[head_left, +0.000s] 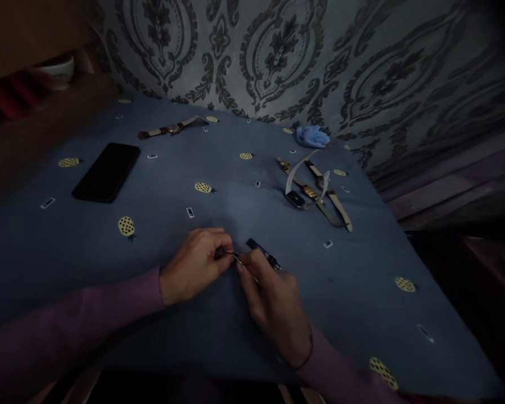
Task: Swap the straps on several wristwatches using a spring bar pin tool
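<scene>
My left hand [197, 262] is closed, its thumb and fingers pinching a small dark piece that they mostly hide. Close against it, my right hand [273, 297] is closed around a thin metal tool [238, 259], whose tip meets the dark piece. Just beyond my right fingers a black watch strap [261, 251] with a buckle lies on the table, partly behind the hand. What exactly the left fingers pinch is too dark to name.
Several watches, one with a black face [295, 198], lie in a heap at the right. A crumpled blue cloth [312, 136] sits near the wall. A black phone [106, 173] and another watch [173, 129] are on the left of the patterned blue tablecloth [168, 185].
</scene>
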A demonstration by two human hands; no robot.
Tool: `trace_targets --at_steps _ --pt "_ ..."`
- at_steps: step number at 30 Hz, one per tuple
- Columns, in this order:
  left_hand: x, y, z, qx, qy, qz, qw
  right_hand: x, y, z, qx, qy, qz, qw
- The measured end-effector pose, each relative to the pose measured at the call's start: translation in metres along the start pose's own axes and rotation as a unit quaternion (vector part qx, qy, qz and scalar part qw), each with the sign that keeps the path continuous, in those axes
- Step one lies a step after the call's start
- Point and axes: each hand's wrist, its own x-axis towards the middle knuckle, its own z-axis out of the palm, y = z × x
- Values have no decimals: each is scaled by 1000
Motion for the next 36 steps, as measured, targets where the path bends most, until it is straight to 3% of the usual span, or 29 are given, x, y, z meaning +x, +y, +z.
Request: trace_targets --at_steps 9,21,27,32,36 --pt "-1 -3 3 23 -7 28 999 1 8 1 49 1 4 999" --pt "-2 -3 1 65 -36 54 996 -3 13 4 -11 29 11 999" --pt "-3 -2 3 81 -34 52 995 -8 11 8 -92 39 -39 994" --pt "-3 -1 1 71 -15 56 996 -4 12 4 12 31 32 999" --pt "0 -3 -2 62 -30 89 994 -1 11 -4 112 -3 72 991"
